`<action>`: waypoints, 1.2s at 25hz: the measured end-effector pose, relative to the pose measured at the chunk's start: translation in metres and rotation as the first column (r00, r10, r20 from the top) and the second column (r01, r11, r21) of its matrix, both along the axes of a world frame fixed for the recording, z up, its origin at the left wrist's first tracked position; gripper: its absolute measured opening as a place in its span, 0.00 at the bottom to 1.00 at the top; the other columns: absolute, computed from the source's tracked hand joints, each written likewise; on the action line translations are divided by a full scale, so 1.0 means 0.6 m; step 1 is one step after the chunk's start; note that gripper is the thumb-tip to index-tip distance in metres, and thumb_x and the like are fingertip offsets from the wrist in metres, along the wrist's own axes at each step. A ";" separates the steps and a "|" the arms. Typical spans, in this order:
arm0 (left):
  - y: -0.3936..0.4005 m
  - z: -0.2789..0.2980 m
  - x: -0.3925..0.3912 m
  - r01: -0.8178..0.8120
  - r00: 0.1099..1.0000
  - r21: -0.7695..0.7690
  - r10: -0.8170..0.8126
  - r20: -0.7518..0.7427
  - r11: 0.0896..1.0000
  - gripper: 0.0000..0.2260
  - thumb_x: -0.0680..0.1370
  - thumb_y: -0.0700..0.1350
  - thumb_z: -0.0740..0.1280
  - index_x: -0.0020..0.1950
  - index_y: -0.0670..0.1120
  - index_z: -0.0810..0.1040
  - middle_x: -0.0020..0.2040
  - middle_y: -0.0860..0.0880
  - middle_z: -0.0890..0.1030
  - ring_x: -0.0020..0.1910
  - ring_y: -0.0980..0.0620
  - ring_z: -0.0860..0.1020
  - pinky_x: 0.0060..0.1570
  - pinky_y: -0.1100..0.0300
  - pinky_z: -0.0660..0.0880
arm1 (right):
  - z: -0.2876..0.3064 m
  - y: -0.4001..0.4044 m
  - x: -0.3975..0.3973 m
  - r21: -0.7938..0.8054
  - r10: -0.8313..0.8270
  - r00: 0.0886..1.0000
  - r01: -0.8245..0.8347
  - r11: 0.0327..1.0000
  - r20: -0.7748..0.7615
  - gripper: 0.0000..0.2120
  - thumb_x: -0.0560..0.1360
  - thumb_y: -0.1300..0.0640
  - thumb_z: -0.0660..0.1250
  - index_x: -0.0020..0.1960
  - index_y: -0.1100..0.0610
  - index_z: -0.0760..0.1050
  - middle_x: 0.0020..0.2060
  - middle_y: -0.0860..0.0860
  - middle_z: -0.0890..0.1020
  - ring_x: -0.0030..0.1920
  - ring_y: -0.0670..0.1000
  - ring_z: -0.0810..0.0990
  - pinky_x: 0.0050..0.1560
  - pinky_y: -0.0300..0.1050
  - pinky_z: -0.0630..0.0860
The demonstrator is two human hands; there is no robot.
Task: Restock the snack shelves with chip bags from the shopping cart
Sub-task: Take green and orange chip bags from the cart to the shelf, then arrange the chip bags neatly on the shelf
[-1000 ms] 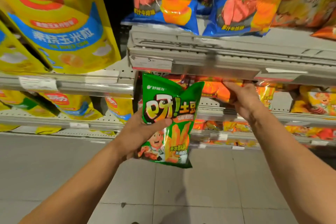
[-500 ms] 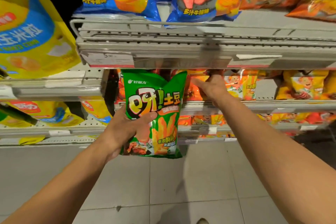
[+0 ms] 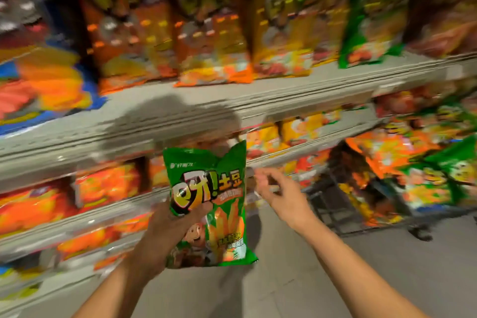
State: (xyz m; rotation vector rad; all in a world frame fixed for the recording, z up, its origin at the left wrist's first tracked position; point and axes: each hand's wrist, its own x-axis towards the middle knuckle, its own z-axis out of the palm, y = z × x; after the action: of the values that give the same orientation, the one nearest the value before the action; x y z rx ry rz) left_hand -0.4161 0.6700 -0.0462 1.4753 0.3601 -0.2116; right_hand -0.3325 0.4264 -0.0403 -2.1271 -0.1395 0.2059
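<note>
Green chip bag [image 3: 209, 204]: held upright in front of the shelving, label toward the camera, not yet on any shelf. Left hand [image 3: 169, 233] grips it from the left edge at mid-height, thumb across the front panel, fingers behind. Bag is puffy and slick; judged easy to crush or let slide.

Right hand [image 3: 277, 192]: just right of the bag, apart from it, fingers loosely spread and holding nothing. It hangs near the lip of the lower shelf [image 3: 284, 157]; whether a fingertip touches the lip cannot be told through the blur.

Beyond the right hand, further right: shopping cart [image 3: 361, 188], piled with orange and green bags. Above both hands: middle shelf [image 3: 180, 111] carrying orange bags [image 3: 214, 41] and one matching green bag at its far right.

Risks, judged:
- One-sided grip, so the bag may swing or slip if moved fast.
- Pushing it into a full row could topple neighbours off the edge.
- Frame is smeared; aim at the slot may be poor.

Pose: both forearms extended forward and up, left wrist turned inward, right wrist level.
</note>
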 end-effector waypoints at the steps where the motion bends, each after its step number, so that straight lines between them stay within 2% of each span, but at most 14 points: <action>1: -0.068 0.008 0.031 0.011 1.000 -0.022 -0.011 -0.014 1.000 0.28 0.62 0.63 0.80 0.59 0.57 0.83 0.52 0.55 0.87 0.53 0.56 0.85 0.53 0.54 0.78 | 0.020 -0.073 0.001 -0.008 -0.040 0.999 0.040 0.999 -0.033 0.12 0.78 0.65 0.69 0.61 0.59 0.79 0.49 0.54 0.83 0.50 0.51 0.81 0.49 0.30 0.74; 3: -0.187 0.020 0.086 0.023 0.999 -0.096 -0.027 -0.043 0.995 0.28 0.61 0.60 0.79 0.59 0.55 0.83 0.53 0.54 0.87 0.56 0.52 0.84 0.61 0.47 0.76 | 0.051 -0.194 0.002 -0.043 -0.091 0.994 0.089 0.995 -0.060 0.12 0.78 0.64 0.70 0.61 0.58 0.80 0.49 0.49 0.83 0.50 0.47 0.80 0.48 0.25 0.71; 5: -0.303 0.034 0.135 0.058 0.996 -0.154 -0.068 -0.062 0.986 0.29 0.61 0.59 0.79 0.60 0.53 0.83 0.54 0.52 0.87 0.59 0.48 0.83 0.68 0.41 0.73 | 0.081 -0.303 0.005 -0.081 -0.136 0.990 0.132 0.988 -0.043 0.09 0.78 0.62 0.70 0.58 0.56 0.80 0.50 0.47 0.84 0.51 0.44 0.80 0.50 0.25 0.70; 8: -0.456 0.050 0.199 0.111 0.986 -0.211 -0.134 -0.097 0.971 0.34 0.57 0.61 0.83 0.59 0.49 0.83 0.55 0.47 0.87 0.60 0.41 0.81 0.68 0.38 0.72 | 0.114 -0.436 0.012 -0.057 -0.238 0.971 0.236 0.970 -0.017 0.08 0.77 0.61 0.71 0.52 0.49 0.79 0.47 0.45 0.84 0.46 0.40 0.80 0.49 0.27 0.71; 10: -0.540 0.051 0.239 0.161 0.976 -0.224 -0.189 -0.107 0.961 0.36 0.59 0.59 0.84 0.62 0.46 0.82 0.54 0.44 0.86 0.56 0.39 0.82 0.63 0.41 0.76 | 0.119 -0.502 0.025 -0.067 -0.291 0.957 0.289 0.955 -0.013 0.07 0.78 0.62 0.70 0.53 0.52 0.80 0.45 0.47 0.83 0.42 0.38 0.78 0.47 0.29 0.71; 11: -0.580 0.050 0.260 0.188 0.971 -0.224 -0.215 -0.105 0.956 0.34 0.61 0.57 0.84 0.62 0.44 0.81 0.51 0.45 0.86 0.52 0.43 0.83 0.58 0.47 0.77 | 0.116 -0.533 0.035 -0.072 -0.309 0.951 0.307 0.949 -0.020 0.07 0.78 0.63 0.70 0.54 0.55 0.80 0.44 0.49 0.83 0.41 0.37 0.78 0.46 0.29 0.72; 13: -0.642 0.045 0.303 0.227 0.960 -0.229 -0.257 -0.110 0.946 0.29 0.64 0.54 0.82 0.61 0.44 0.82 0.47 0.47 0.86 0.47 0.46 0.82 0.52 0.51 0.79 | 0.106 -0.583 0.061 -0.077 -0.341 0.940 0.339 0.938 -0.022 0.06 0.78 0.64 0.70 0.54 0.58 0.80 0.46 0.52 0.84 0.43 0.41 0.80 0.47 0.32 0.73; 16: -0.713 0.020 0.376 0.264 0.937 -0.274 -0.313 -0.155 0.925 0.25 0.62 0.56 0.80 0.56 0.50 0.84 0.48 0.49 0.87 0.49 0.46 0.84 0.57 0.46 0.80 | 0.082 -0.645 0.115 -0.076 -0.378 0.925 0.376 0.924 -0.024 0.06 0.77 0.62 0.70 0.52 0.54 0.80 0.48 0.48 0.84 0.50 0.48 0.82 0.53 0.43 0.77; 19: -0.760 -0.005 0.458 0.307 0.919 -0.215 -0.347 -0.186 0.927 0.16 0.61 0.62 0.77 0.39 0.52 0.83 0.32 0.52 0.80 0.30 0.53 0.76 0.39 0.61 0.74 | 0.057 -0.692 0.183 -0.075 -0.391 0.920 0.388 0.919 -0.030 0.10 0.78 0.59 0.70 0.52 0.44 0.78 0.45 0.43 0.83 0.44 0.38 0.79 0.46 0.36 0.75; 22: -0.794 -0.020 0.533 0.287 0.911 -0.210 -0.335 -0.242 0.934 0.16 0.62 0.61 0.78 0.33 0.49 0.83 0.26 0.52 0.79 0.22 0.54 0.76 0.27 0.65 0.71 | 0.040 -0.724 0.255 -0.032 -0.392 0.918 0.390 0.920 -0.063 0.08 0.80 0.57 0.67 0.58 0.49 0.79 0.43 0.42 0.82 0.35 0.36 0.78 0.37 0.29 0.72; 24: -0.812 -0.016 0.581 0.234 0.922 -0.228 -0.290 -0.257 0.945 0.16 0.67 0.58 0.77 0.31 0.46 0.83 0.24 0.50 0.79 0.20 0.53 0.77 0.23 0.65 0.72 | 0.037 -0.738 0.295 -0.039 -0.402 0.915 0.401 0.915 -0.031 0.08 0.81 0.56 0.66 0.60 0.51 0.79 0.48 0.43 0.83 0.43 0.39 0.80 0.43 0.31 0.74; 27: -0.838 -0.017 0.658 0.177 0.940 -0.171 -0.218 -0.263 0.969 0.19 0.64 0.62 0.79 0.40 0.48 0.83 0.31 0.49 0.84 0.27 0.53 0.82 0.25 0.63 0.77 | 0.024 -0.768 0.343 -0.171 -0.398 0.917 0.398 0.901 0.039 0.11 0.81 0.56 0.66 0.62 0.53 0.79 0.56 0.47 0.82 0.58 0.49 0.78 0.60 0.46 0.75; 29: -0.853 -0.020 0.698 0.135 0.947 -0.152 -0.172 -0.271 0.979 0.28 0.61 0.64 0.81 0.54 0.49 0.84 0.50 0.48 0.87 0.48 0.51 0.85 0.45 0.53 0.83 | 0.015 -0.794 0.371 -0.323 -0.367 0.927 0.371 0.871 0.077 0.14 0.80 0.54 0.67 0.65 0.53 0.78 0.59 0.50 0.81 0.64 0.53 0.74 0.65 0.54 0.72; 30: -0.857 -0.022 0.713 0.120 0.958 -0.147 -0.153 -0.242 0.982 0.30 0.66 0.62 0.79 0.62 0.48 0.81 0.61 0.46 0.84 0.60 0.48 0.82 0.57 0.47 0.80 | 0.009 -0.807 0.383 -0.379 -0.332 0.940 0.337 0.862 0.080 0.16 0.79 0.53 0.68 0.66 0.53 0.78 0.59 0.51 0.80 0.66 0.55 0.73 0.67 0.56 0.70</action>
State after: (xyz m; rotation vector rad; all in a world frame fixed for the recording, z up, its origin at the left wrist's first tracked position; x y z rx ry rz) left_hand 0.0117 0.1557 -0.0592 1.3463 0.4403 -0.5287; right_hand -0.1028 -0.0579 -0.0346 -2.5053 0.2905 0.0112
